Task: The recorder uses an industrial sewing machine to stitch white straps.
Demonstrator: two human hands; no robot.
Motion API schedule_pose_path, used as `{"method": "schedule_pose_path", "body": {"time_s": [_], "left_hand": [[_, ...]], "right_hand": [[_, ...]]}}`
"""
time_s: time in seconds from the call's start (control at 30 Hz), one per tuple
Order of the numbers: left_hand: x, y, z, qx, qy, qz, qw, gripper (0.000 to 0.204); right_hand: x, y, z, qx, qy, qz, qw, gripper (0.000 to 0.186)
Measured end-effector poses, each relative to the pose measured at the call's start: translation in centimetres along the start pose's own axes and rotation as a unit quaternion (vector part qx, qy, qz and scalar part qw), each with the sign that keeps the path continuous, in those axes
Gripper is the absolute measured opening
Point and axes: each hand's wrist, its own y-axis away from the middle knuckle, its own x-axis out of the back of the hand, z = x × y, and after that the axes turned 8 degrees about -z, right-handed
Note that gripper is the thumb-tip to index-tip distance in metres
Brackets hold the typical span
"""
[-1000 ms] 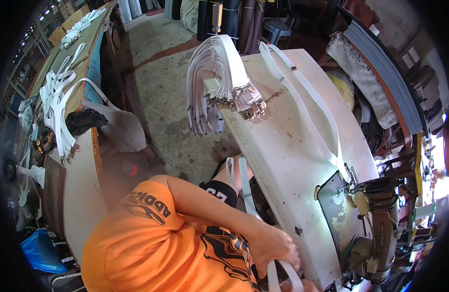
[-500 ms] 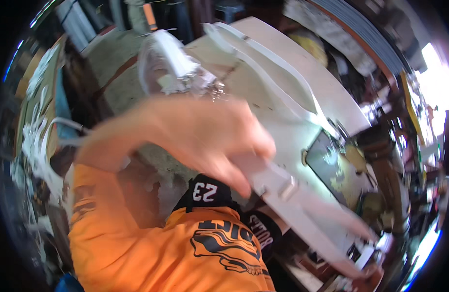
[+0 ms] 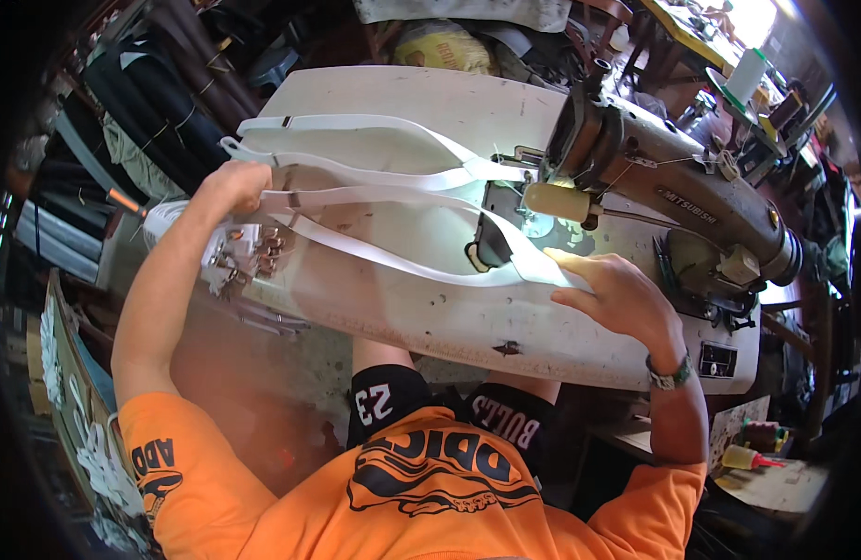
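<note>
A white strap (image 3: 393, 194) stretches between my two hands over the sewing table. Its two bands meet near my right hand (image 3: 617, 291), whose fingers are closed on the joined end. At the other side my left hand (image 3: 236, 187) is closed at the strap's looped end, beside a small slider; its fingertips are partly hidden. Beyond lies a second white strap (image 3: 384, 122), split in two bands, its joined end by the needle area of the sewing machine (image 3: 655, 168). Just below my left forearm sits a bundle of white straps with metal clips (image 3: 248, 250).
The pale table (image 3: 430, 327) reaches across in front of my knees. To the right stand a thread spool (image 3: 748, 75) and a low shelf with a small bottle (image 3: 743, 457). Dark fabric rolls (image 3: 160, 103) lean at the far left. More white straps (image 3: 99, 448) hang at the left.
Earlier one hand was blurred across the middle with a white strap. Now both hands are over the table, the strap spread between them, and the view has turned toward the sewing machine.
</note>
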Motion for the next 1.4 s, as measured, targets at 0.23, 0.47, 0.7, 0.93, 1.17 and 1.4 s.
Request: {"method": "schedule_pose_path", "body": {"time_s": [0.23,0.47,0.7,0.93,1.17,1.4], "left_hand": [[0.9,-2.5,-2.2,0.088,-0.156,0.044,0.983,0.028],[7.5,3.2,11.8,-0.294,0.176,0.284,0.895,0.053],[5.3,2.1,27.3,-0.409,0.207,0.311,0.833,0.067],[7.9,2.7,29.1,-0.315,0.270,0.222,0.882,0.077],[6.1,1.9,28.7,-0.331,0.308,0.263,0.852,0.067],[5.4,0.3,29.0,-0.380,0.284,0.341,0.812,0.058]], "right_hand": [[-1.5,-4.0,2.3,0.026,0.093,0.042,0.994,0.040],[-3.4,-5.3,3.4,0.084,0.143,0.176,0.970,0.036],[-3.5,-5.1,4.9,0.002,0.104,0.164,0.981,0.036],[-3.0,-5.7,4.1,0.030,-0.046,0.224,0.973,0.029],[-3.6,-6.0,4.4,0.026,-0.066,0.214,0.974,0.034],[-3.6,-6.4,4.1,0.027,-0.098,0.214,0.972,0.028]]}}
